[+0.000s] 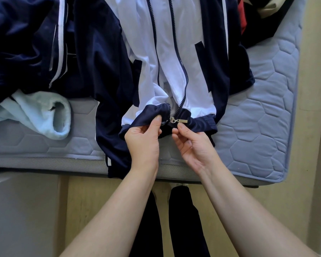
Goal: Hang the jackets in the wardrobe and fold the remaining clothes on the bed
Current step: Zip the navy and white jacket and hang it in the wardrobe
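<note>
A navy and white zip jacket point(174, 52) lies front-up on the bed, its zip undone and its hem toward me. My left hand point(144, 140) pinches the navy hem on the left side of the zip. My right hand point(190, 143) pinches the hem on the right side, just below the metal zip slider point(177, 121) with its flat pull tab. One navy sleeve point(111, 127) hangs over the bed's near edge.
A pile of navy clothes with white stripes point(26, 43) and a pale blue garment point(44, 115) lie at the left. Red and dark clothes point(248, 19) sit at the far right. The quilted blue mattress point(258, 127) ends at a wooden floor point(315, 108).
</note>
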Demonstrator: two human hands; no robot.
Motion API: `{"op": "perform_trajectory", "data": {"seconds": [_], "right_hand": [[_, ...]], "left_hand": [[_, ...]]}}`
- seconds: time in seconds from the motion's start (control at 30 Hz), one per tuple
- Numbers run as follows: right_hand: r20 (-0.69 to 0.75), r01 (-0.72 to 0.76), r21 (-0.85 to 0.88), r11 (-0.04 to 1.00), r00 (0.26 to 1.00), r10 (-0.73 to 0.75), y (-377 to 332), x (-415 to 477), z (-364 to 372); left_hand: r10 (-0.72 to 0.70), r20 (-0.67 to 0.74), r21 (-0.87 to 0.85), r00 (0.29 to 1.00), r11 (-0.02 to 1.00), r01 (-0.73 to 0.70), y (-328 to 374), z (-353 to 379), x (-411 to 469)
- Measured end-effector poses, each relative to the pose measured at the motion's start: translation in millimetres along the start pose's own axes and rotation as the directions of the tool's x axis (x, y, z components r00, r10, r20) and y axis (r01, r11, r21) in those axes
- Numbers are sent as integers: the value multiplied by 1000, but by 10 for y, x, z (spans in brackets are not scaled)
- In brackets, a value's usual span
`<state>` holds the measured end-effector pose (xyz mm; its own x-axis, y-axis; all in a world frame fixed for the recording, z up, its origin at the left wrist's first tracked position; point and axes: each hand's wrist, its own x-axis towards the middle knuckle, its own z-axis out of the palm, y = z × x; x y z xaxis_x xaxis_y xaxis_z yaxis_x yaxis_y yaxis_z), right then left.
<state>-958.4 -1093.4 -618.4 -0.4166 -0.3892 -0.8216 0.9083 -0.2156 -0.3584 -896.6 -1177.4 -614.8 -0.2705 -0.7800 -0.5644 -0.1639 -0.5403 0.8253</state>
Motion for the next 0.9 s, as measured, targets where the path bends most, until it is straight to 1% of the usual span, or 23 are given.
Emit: {"op": "perform_trajectory", "data": {"seconds": [0.13, 0.27, 0.53, 0.6, 0.7, 0.8, 0.9], "right_hand": [[0, 0, -20, 1000, 1000, 0, 24, 0, 0], [0, 10, -38, 999, 1000, -10, 48, -10, -12], [-46, 18, 37, 999, 999, -16, 27, -29, 51], [-65, 21, 67, 998, 998, -17, 23, -23, 68], [-93, 21, 99, 995, 996, -11, -1, -4, 74], [-94, 8, 78, 997, 996, 0, -19, -1, 74], [-95, -17, 41, 999, 995, 20, -14, 0, 74]], "left_hand": [[-15, -39, -13, 999, 1000, 15, -1, 4, 10], [-17, -41, -18, 999, 1000, 16, -1, 29, 7], [-11, -42, 5, 999, 1000, 11, -37, 55, -31], [3, -21, 21, 1000, 1000, -3, -45, 39, -44], [29, 66, 94, 997, 995, -35, -58, -23, -28], [46, 130, 208, 990, 975, -73, -59, -102, 41], [17, 182, 220, 983, 974, -58, -39, -149, 103]]}}
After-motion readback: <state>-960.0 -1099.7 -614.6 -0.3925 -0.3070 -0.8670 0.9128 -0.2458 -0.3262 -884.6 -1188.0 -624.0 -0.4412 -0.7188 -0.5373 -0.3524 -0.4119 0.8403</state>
